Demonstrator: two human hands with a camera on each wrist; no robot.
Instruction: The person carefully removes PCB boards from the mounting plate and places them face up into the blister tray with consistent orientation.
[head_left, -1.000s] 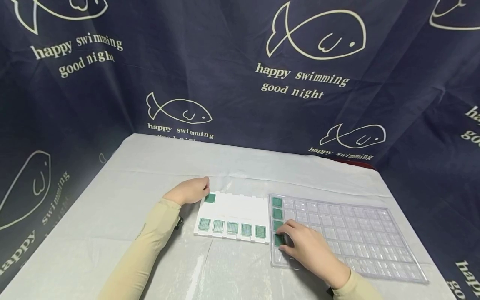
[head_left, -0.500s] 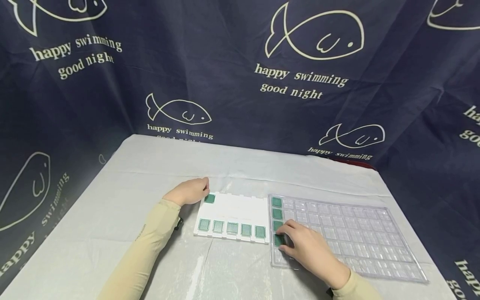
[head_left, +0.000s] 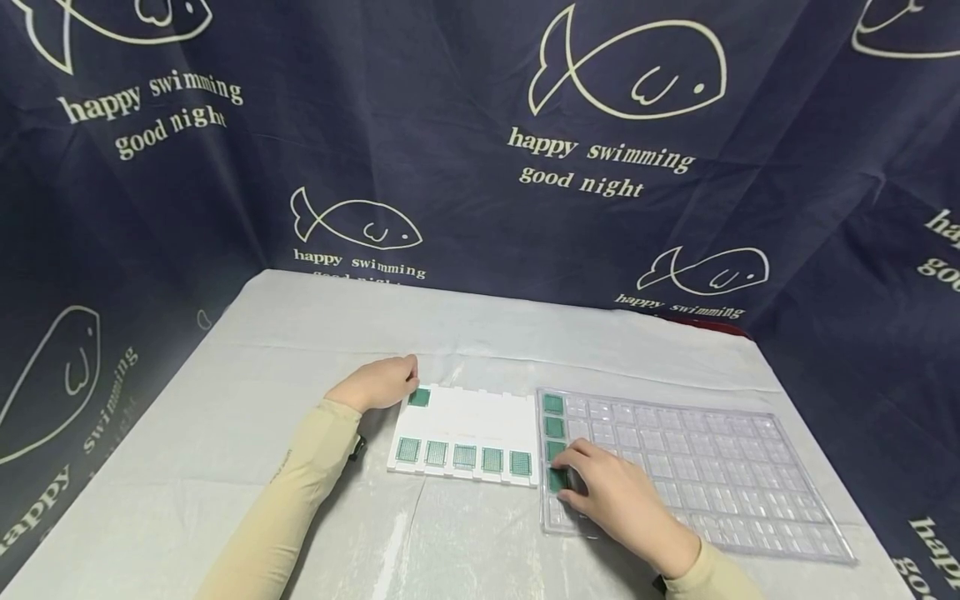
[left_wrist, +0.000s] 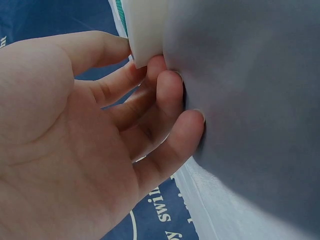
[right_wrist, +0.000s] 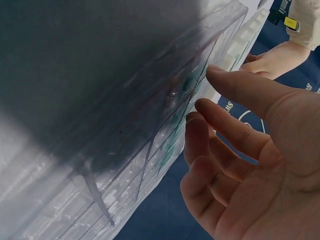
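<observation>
My left hand (head_left: 378,382) is at the far left corner of a white board (head_left: 472,417). In the left wrist view the thumb and index finger pinch that board's edge, and the other fingers curl below. A green chip (head_left: 420,397) lies on the board at this corner. Several chips with dot grids, one of them a chip (head_left: 465,456) mid-row, line the near edge. My right hand (head_left: 618,496) is over the clear compartment tray (head_left: 720,467). Its thumb and index finger sit at opposite edges of a green chip (head_left: 557,479) in the left column, pinching it.
The tray's left column holds more green chips, such as the chip (head_left: 553,404) at its far end. Tray and board stand side by side on a white-covered table (head_left: 337,508). A dark blue curtain (head_left: 480,108) with fish drawings hangs behind and at both sides.
</observation>
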